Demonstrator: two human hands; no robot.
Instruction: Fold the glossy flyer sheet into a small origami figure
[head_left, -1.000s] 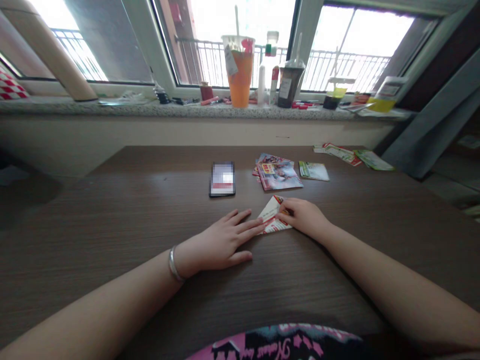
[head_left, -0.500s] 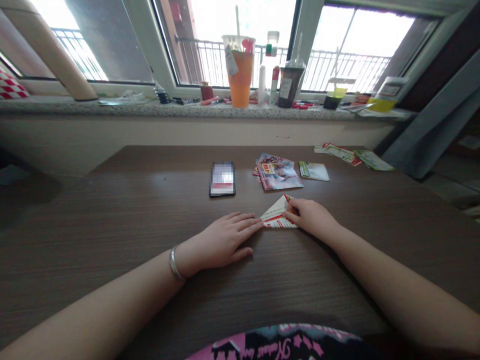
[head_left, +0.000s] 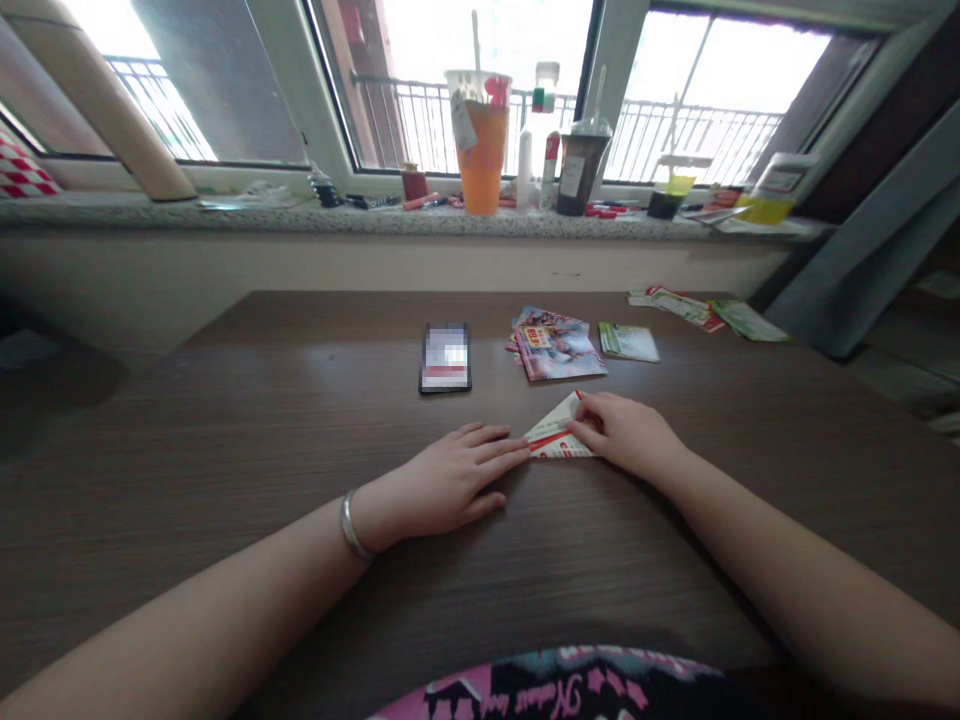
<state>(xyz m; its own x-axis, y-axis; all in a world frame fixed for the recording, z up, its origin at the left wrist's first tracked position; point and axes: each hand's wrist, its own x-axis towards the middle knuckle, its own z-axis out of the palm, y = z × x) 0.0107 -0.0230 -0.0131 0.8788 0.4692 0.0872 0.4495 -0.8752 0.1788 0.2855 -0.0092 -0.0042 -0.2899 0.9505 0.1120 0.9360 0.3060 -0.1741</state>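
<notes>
Folded paper point(head_left: 556, 437) – a triangle, flat on the tabletop point(head_left: 225, 450) between both hands, in front of the stack of leaflets point(head_left: 559, 350). A second ago it lay askew; its lower edge now runs level.
Left hand point(head_left: 442, 485) – palm down, fingers straight and close together, tips touching the paper's left corner; barely moved.
Right hand point(head_left: 626, 435) – fingers bent, pinching the paper's right edge; shifted slightly farther from the person.
Phone point(head_left: 445, 357) – left of the leaflets, unchanged.
</notes>
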